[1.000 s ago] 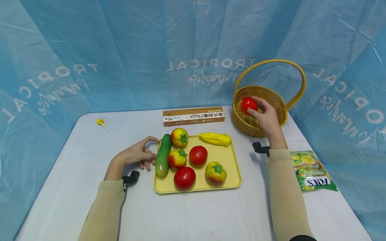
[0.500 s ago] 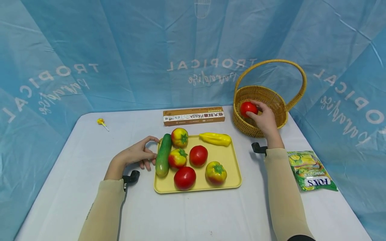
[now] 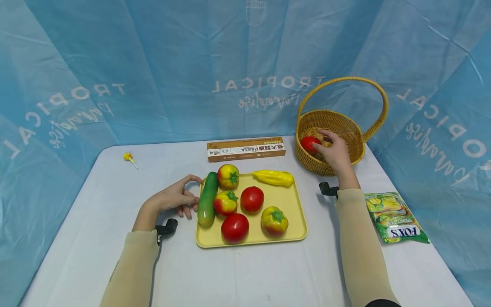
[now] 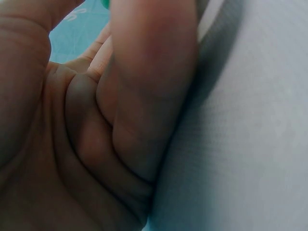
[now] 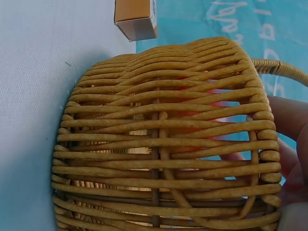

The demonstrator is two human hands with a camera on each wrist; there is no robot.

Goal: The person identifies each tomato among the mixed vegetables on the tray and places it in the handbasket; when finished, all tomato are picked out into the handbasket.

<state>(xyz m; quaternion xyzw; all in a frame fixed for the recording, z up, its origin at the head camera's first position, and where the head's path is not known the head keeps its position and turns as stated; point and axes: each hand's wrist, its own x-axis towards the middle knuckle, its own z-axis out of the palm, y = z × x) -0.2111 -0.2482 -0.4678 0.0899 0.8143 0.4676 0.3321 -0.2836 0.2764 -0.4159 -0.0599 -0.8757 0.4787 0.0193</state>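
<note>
- The right hand point(image 3: 336, 153) reached down into the wicker basket point(image 3: 324, 169) in the upper right of the head view, its thumb and forefinger parted beside a red tomato point(image 3: 308, 143). Whether the thumb touched it could not be told.
- That tomato lay low inside the basket, toward its left side; the right wrist view showed red through the weave.
- The left hand point(image 3: 171, 198) rested left of the frame's centre, its fingers bent loosely and spread along the left edge of a yellow tray point(image 3: 293, 232), just beside a green cucumber point(image 3: 207, 199). Contact with the cucumber was unclear.
- On the tray, at the centre, sat two more tomatoes point(image 3: 235, 228), three red-and-yellow fruits point(image 3: 274, 221) with green tops and, at the upper right, a yellow pepper point(image 3: 273, 178).
- A pasta box point(image 3: 246, 149) lay above the tray.
- A lollipop point(image 3: 130, 159) lay at the upper left, and a green bag point(image 3: 397, 218) at the lower right.
</note>
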